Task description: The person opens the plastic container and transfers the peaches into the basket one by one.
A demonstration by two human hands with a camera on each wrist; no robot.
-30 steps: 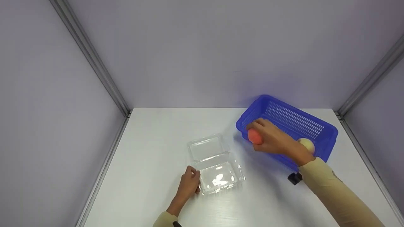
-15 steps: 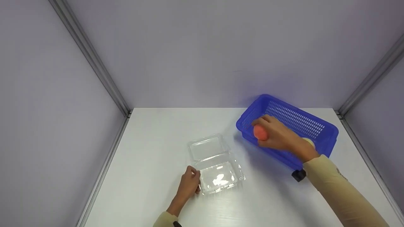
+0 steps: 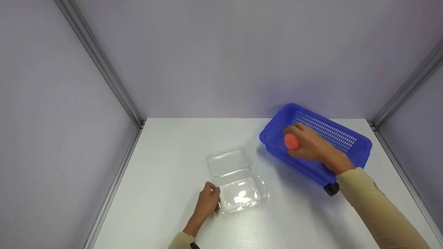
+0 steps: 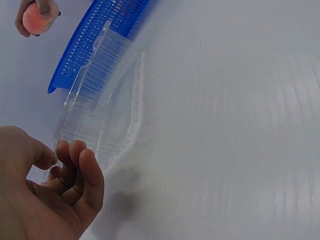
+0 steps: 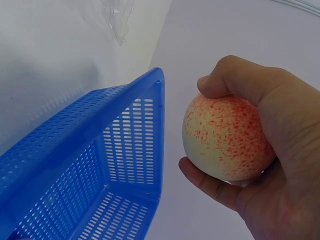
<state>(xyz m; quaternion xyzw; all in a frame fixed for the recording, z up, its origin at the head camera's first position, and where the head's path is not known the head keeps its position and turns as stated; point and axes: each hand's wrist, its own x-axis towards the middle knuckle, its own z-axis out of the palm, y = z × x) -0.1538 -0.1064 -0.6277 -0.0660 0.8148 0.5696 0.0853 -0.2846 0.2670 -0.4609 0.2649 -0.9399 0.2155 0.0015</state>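
Observation:
My right hand (image 3: pixel 311 145) grips a round peach (image 3: pixel 291 141) above the blue plastic basket (image 3: pixel 278 152). Up close in the right wrist view, the peach (image 5: pixel 225 137) shows cream skin speckled with red, held between thumb and fingers. Down on the table, my left hand (image 3: pixel 206 200) pinches the left edge of a clear plastic clamshell box (image 3: pixel 238 193). The box lies unfolded, its lid (image 3: pixel 226 162) toward the back. In the left wrist view, thumb and curled fingers (image 4: pixel 90 175) meet at the box's near rim.
The basket stands at the back right of the white table (image 3: pixel 166 155), angled, with slotted walls. Something reddish shows through its wall in the left wrist view. Pale panels (image 3: pixel 214 62) rise behind and on both sides. My right forearm (image 3: pixel 377 207) hides part of the basket.
My right hand, with the peach, has moved right and slightly away, further over the basket. A pale round fruit in the basket is now hidden by the arm. My left hand stays put.

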